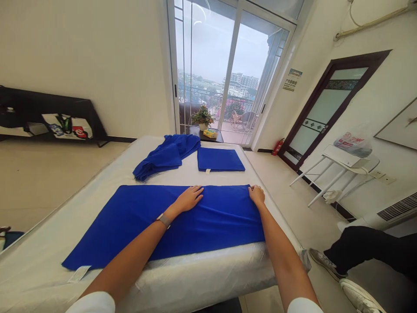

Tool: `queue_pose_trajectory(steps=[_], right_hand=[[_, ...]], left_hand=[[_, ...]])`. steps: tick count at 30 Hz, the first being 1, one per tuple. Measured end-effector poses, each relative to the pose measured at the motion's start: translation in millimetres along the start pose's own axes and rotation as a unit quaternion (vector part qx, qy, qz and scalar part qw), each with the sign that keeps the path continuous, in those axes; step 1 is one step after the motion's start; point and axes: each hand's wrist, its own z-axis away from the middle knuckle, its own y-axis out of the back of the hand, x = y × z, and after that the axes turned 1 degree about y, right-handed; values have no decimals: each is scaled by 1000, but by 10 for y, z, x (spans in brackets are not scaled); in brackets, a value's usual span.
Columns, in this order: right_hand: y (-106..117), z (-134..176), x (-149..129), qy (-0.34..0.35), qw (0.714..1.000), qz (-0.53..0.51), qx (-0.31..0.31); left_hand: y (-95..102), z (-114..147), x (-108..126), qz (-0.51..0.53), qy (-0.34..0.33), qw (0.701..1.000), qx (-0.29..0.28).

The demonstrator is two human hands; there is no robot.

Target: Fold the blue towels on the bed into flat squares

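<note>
A blue cloth (130, 221) lies spread across the white-covered table (208, 271), with a white tag (79, 274) sticking out at its near left corner. My left hand (190, 198) rests palm down near the cloth's far edge, its fingers stretched out. At the far right corner my right hand (257, 195) pinches the cloth, and faint creases run from there toward the middle. Beyond it sits a flat folded blue cloth (221, 159) with a small pale tag. To its left is a crumpled heap of blue cloth (166, 156).
Behind the table, a potted plant (202, 117) and a yellow packet (210, 133) stand on a small dark table by the glass sliding door. A white chair (348, 163) bears a plastic bag. At the lower right a person's dark-clothed legs (368, 252) show beside the table.
</note>
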Motion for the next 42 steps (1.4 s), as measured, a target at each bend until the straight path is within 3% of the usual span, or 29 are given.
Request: queue_pose_trajectory(steps=[6, 11, 14, 19, 22, 25, 30, 38, 42], right_hand=[[33, -85, 91, -9, 999, 20, 26], [100, 62, -61, 22, 994, 49, 92], [102, 305, -432, 140, 983, 57, 99], [-175, 899, -1407, 371, 928, -11, -17], [-422, 1160, -1817, 418, 905, -28, -71], [-574, 1230, -1912, 411, 905, -25, -103], [-523, 966, -1542, 370, 920, 3, -126], [-228, 176, -214, 171, 977, 76, -103], [-193, 14, 126, 116, 986, 80, -88]], left_hand=[[-41, -155, 26, -18, 8, 998, -67], [-6, -189, -5, -34, 19, 997, -72], [76, -56, -205, -50, 39, 995, -78], [158, 225, -518, -71, 81, 992, -61], [135, 322, -556, -73, 85, 993, -26], [120, 343, -536, -75, 79, 994, -16], [173, 326, -517, -69, 83, 994, -30], [292, 411, -634, -70, 115, 989, -60], [322, 446, -726, -82, 136, 985, -69]])
